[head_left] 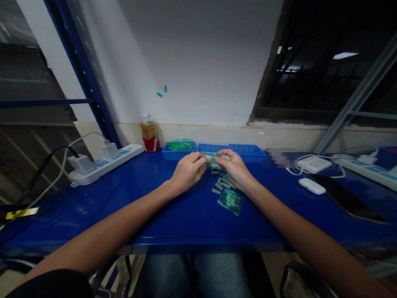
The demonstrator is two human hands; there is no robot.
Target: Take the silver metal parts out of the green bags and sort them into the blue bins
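Pinching a small green-tinted clear packet (pixel 214 160) between them, the left grip (pixel 190 169) and the right grip (pixel 233 166) meet above the far half of the blue table (pixel 173 223). Both are closed by thumb and fingers on the packet, one at each end; what it contains is too small to make out. Below the packet, on the near side and close to the right wrist, a loose scatter of short silvery metal pieces (pixel 218 186) lies on the table, some touching one another at different angles. Just nearer the table's front edge, a flat green packet (pixel 230 201) rests with a few small pieces showing through its film.

Behind the two grips, three shallow blue trays stand in a row along the wall: the left tray (pixel 178 156) is heaped with bright green packets (pixel 180 145), while the middle tray (pixel 212 147) and the right tray (pixel 246 152) sit beside it. A bottle with a white cap (pixel 150 134) stands left of the trays. Well to the right lie a white case (pixel 312 186) and a dark phone (pixel 347 200).
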